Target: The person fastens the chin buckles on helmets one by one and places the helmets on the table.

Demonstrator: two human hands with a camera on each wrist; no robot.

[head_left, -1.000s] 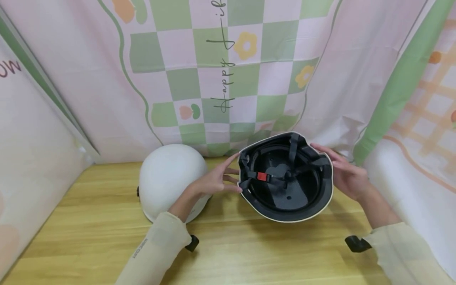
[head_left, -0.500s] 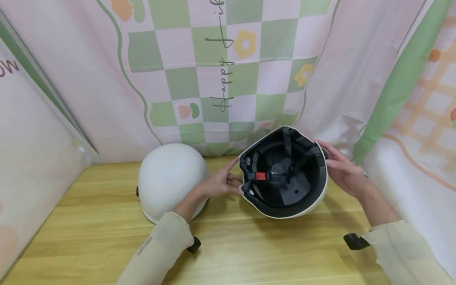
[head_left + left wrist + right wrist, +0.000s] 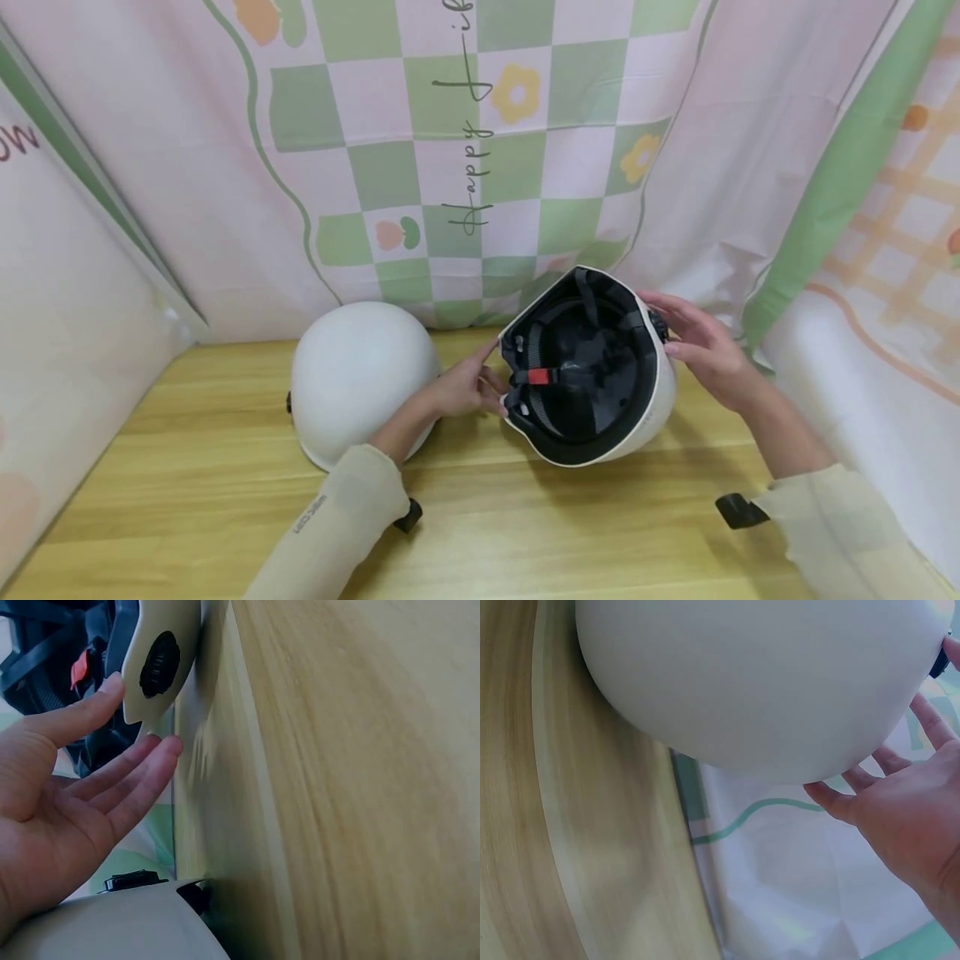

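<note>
A white helmet (image 3: 660,408) is tilted on its side above the wooden table, its black padded inside facing me. Its chin strap carries a red buckle (image 3: 538,377). My left hand (image 3: 459,387) touches the helmet's left rim, thumb on the edge and fingers nearly straight in the left wrist view. At the other side, my right hand (image 3: 708,346) holds the rounded shell by the black rear dial (image 3: 658,325), fingertips spread over it. A second white helmet (image 3: 360,375) sits dome up on the left, partly behind my left forearm.
The wooden table (image 3: 480,533) runs up to a patterned curtain (image 3: 480,167) at the back. Cloth panels stand on both sides. Black wrist mounts (image 3: 407,517) stick out from my sleeves.
The held helmet has turned, so more of its outer shell and rear dial show on the right. My right hand has shifted a little leftward with it. The second helmet stays put.
</note>
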